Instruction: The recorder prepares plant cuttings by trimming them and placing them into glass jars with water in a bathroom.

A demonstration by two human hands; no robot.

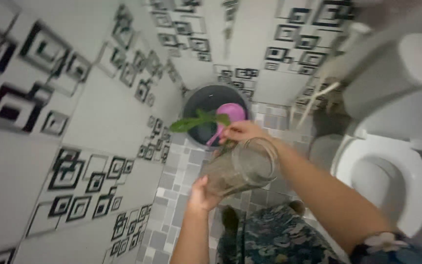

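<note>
My left hand [201, 193] grips the base of a clear glass jar [242, 168], tilted on its side with its open mouth toward the right. My right hand [242, 131] is above the jar and pinches the stem of a green leafy plant cutting [199, 121], whose leaves stick out to the left. Both hands are over the grey tiled floor [172, 186] of a small bathroom. Beyond them stands a dark round bucket [196, 100] with a pink plastic scoop [231, 115] in it.
A white toilet [391, 166] with its cistern is at the right. White walls with black square patterns close in at the left and back. A pale hose or pipe [313, 100] hangs beside the toilet. My patterned clothing [279, 234] shows below.
</note>
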